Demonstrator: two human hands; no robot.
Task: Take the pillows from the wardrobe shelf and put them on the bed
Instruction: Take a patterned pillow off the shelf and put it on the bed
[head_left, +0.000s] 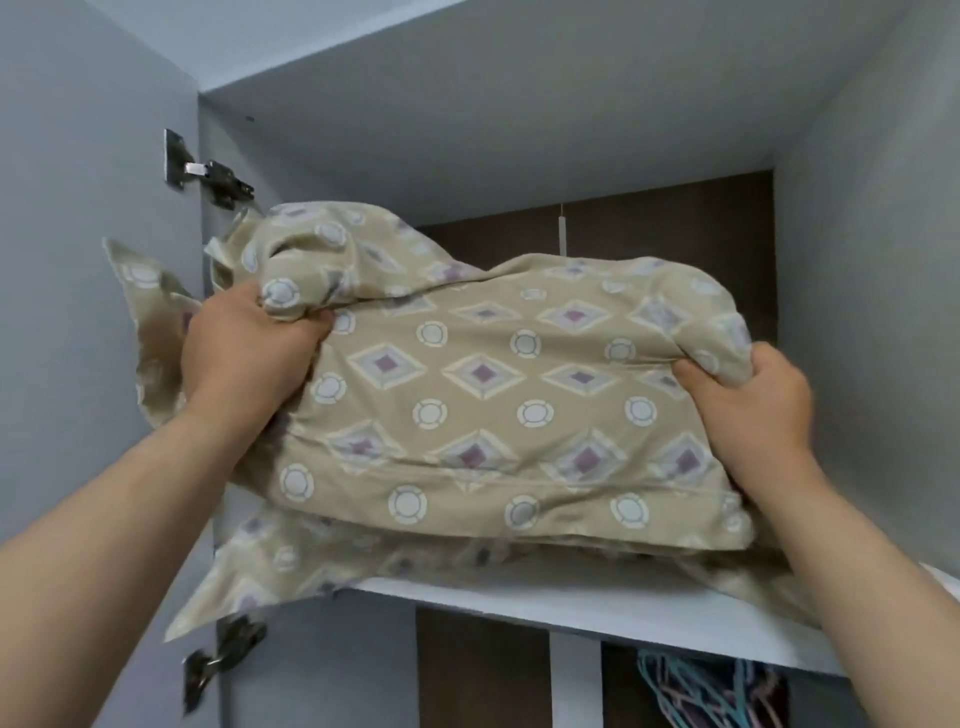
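You are reaching up into wardrobe. Your left hand (244, 348) clenching bunched fabric at left end of top pillow (483, 395); your right hand (748, 400) pinching its right edge, fingers closed on cloth. Top pillow lying on second pillow (291, 561), both sitting on white shelf (545, 608). Loose pillowcase corners hanging past shelf front, near door hinges (218, 179).
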